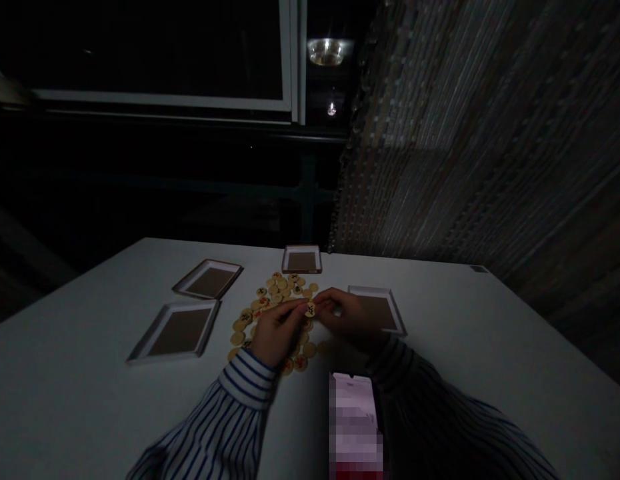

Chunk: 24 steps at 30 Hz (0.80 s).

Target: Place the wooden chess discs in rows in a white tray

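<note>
A round, pale xiangqi piece (pixel 311 309) with a dark character is pinched between my two hands above the table. My left hand (pixel 279 331) grips its left side with thumb and fingers. From the right, the fingertips of my right hand (pixel 346 315) close on the same piece. Beneath and around my hands lies a loose heap of xiangqi pieces (pixel 275 298), some with red characters, some with dark ones, some blank side up. My hands hide part of the heap.
On the white table (pixel 80 333) lie shallow box trays: two at the left (pixel 177 331), (pixel 209 279), one at the back (pixel 302 260), one at the right (pixel 385 308). A lit phone (pixel 354 420) lies near the front edge. A bead curtain (pixel 430 133) hangs behind, beside a dark window.
</note>
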Each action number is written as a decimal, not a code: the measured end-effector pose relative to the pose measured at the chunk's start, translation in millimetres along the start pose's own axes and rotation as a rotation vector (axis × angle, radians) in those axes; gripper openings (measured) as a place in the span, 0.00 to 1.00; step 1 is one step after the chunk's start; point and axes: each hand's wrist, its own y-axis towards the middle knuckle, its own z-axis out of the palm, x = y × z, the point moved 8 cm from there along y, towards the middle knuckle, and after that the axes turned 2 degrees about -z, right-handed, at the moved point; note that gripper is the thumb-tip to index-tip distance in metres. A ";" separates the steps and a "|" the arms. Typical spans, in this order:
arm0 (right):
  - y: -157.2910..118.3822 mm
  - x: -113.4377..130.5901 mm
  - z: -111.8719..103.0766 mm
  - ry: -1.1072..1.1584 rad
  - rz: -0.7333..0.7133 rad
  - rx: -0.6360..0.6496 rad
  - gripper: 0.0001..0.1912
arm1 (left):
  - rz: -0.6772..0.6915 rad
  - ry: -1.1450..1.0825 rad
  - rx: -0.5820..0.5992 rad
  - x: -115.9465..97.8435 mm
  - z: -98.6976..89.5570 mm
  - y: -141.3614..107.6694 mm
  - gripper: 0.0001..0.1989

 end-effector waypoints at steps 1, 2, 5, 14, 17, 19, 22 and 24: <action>-0.5 -0.3 -1.2 0.021 0.010 0.006 0.08 | 0.007 -0.010 0.014 -1.4 1.2 -0.7 0.13; -1.2 -0.8 -2.7 0.040 0.023 0.014 0.08 | 0.014 -0.018 0.029 -3.0 2.7 -1.5 0.13; -4.3 -0.7 -9.3 0.057 0.044 0.032 0.09 | 0.035 -0.029 0.081 -8.4 8.9 -4.4 0.14; -15.2 1.1 -29.8 0.047 0.015 0.050 0.08 | -0.042 -0.065 0.187 -15.7 31.8 -13.3 0.17; -14.9 -3.1 -35.5 0.035 0.020 0.047 0.09 | -0.048 -0.061 0.198 -20.9 37.0 -12.3 0.17; -14.1 -4.8 -39.0 0.049 0.027 0.052 0.09 | -0.041 -0.046 0.205 -26.6 40.5 -10.4 0.16; -13.0 -3.7 -46.5 0.068 0.034 0.037 0.10 | -0.023 -0.048 0.200 -37.1 45.4 -5.8 0.16; -12.6 -2.1 -52.2 0.097 0.045 0.011 0.10 | -0.029 -0.064 0.186 -42.8 48.9 -1.6 0.16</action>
